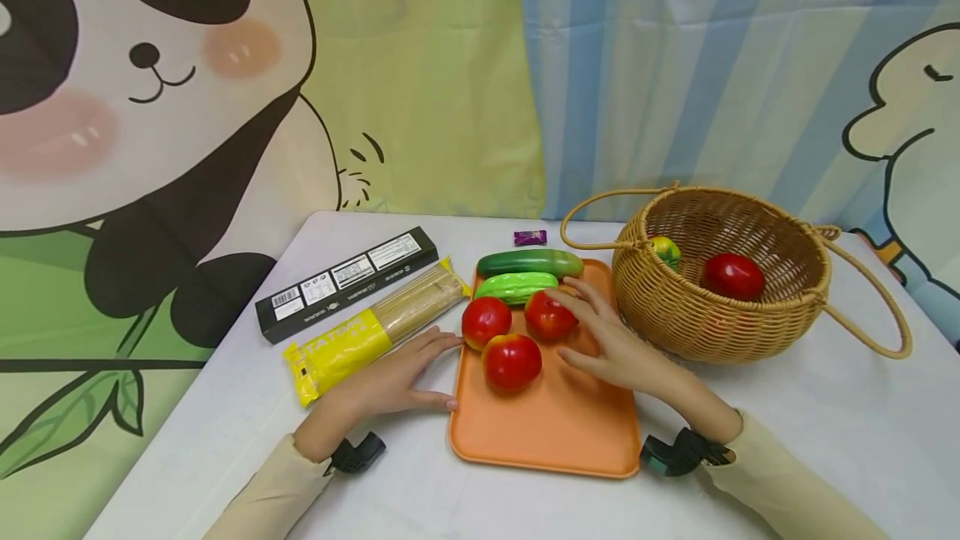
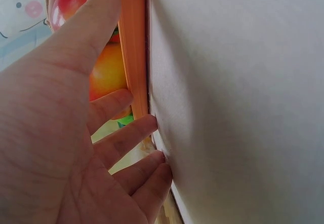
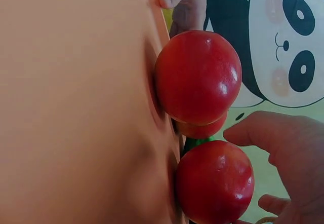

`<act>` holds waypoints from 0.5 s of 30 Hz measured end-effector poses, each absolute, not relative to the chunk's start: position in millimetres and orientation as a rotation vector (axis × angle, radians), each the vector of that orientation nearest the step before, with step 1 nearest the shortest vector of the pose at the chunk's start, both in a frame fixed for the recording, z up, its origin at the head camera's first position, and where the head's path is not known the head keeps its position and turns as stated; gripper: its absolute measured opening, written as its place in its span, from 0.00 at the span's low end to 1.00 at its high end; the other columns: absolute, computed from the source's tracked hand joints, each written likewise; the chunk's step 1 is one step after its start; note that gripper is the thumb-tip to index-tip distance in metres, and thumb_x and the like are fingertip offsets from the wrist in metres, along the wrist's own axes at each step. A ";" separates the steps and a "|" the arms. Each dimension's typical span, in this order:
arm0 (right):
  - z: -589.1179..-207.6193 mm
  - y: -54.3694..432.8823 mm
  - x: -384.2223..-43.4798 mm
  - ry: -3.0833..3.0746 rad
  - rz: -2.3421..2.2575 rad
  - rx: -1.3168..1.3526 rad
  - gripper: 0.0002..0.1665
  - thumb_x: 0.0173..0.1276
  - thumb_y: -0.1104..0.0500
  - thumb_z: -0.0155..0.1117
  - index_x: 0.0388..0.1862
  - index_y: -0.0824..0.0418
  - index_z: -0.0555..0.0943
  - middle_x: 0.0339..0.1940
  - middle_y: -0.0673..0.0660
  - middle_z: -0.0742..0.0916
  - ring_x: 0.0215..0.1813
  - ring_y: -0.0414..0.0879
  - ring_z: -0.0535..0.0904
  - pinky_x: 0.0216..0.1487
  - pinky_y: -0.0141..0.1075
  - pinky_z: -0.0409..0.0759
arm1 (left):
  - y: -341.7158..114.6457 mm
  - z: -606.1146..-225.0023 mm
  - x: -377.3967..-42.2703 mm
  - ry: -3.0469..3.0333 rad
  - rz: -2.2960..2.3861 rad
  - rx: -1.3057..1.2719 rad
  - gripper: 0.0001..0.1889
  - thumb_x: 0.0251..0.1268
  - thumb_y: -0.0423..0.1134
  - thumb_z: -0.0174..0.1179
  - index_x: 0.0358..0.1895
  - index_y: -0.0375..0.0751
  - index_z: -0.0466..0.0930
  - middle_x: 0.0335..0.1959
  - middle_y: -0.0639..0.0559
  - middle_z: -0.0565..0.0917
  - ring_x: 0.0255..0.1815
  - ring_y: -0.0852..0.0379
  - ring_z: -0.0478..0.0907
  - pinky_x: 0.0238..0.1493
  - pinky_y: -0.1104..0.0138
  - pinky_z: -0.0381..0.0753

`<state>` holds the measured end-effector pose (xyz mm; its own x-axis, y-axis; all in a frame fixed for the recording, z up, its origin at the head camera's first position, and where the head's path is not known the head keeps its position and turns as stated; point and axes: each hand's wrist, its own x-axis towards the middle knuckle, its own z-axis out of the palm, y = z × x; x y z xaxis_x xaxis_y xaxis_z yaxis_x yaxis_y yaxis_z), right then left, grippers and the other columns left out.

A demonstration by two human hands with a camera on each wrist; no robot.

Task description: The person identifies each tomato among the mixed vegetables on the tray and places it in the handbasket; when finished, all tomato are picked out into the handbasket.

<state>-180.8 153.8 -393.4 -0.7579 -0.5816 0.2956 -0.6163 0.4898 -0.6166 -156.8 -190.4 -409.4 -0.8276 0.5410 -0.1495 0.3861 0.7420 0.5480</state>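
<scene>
On an orange tray (image 1: 551,440) lie three red apples with yellow tinges: a left one (image 1: 486,322), a front one (image 1: 512,363) and a right one (image 1: 550,317). Behind them are a dark green cucumber (image 1: 529,262) and a light green bumpy gourd (image 1: 516,287). My left hand (image 1: 401,377) lies beside the tray's left rim, fingers spread, with thumb and fingertips right at the edge. Spread over the tray's right side, my right hand (image 1: 611,346) has its fingertips at the right apple; in the right wrist view its thumb (image 3: 248,130) is close beside that apple.
To the right stands a wicker basket (image 1: 697,332) with raised handles, holding a dark red fruit (image 1: 733,277) and a green-yellow one (image 1: 665,252). Left of the tray lie a yellow noodle packet (image 1: 345,354) and a long black box (image 1: 348,282). A small purple wrapper (image 1: 530,237) lies behind the tray.
</scene>
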 end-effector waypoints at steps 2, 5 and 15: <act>-394.9 152.3 -183.0 -2.677 1.121 1.098 0.43 0.62 0.62 0.70 0.74 0.54 0.63 0.76 0.68 0.54 0.75 0.66 0.52 0.63 0.69 0.64 | -190.3 -409.7 -157.0 2.648 0.732 0.737 0.47 0.49 0.69 0.66 0.74 0.59 0.61 0.76 0.50 0.59 0.78 0.47 0.50 0.73 0.49 0.59; -396.4 150.9 -185.5 -2.680 1.083 1.122 0.40 0.61 0.61 0.71 0.72 0.54 0.66 0.77 0.67 0.53 0.76 0.66 0.49 0.63 0.70 0.64 | -190.3 -409.4 -157.5 2.653 0.730 0.754 0.47 0.49 0.68 0.65 0.74 0.57 0.61 0.76 0.50 0.60 0.78 0.46 0.50 0.74 0.49 0.58; -399.4 145.0 -193.5 -2.646 1.102 1.143 0.31 0.60 0.63 0.70 0.63 0.56 0.72 0.71 0.65 0.66 0.72 0.65 0.58 0.67 0.65 0.63 | -190.8 -410.8 -157.8 2.656 0.731 0.779 0.47 0.51 0.69 0.64 0.74 0.56 0.61 0.76 0.48 0.60 0.78 0.44 0.50 0.73 0.47 0.58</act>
<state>-193.5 145.0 -399.4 -0.7244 -0.6148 0.3119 -0.6544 0.4710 -0.5915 -157.8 -190.8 -410.8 -0.8165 0.5650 -0.1188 0.4246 0.7271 0.5395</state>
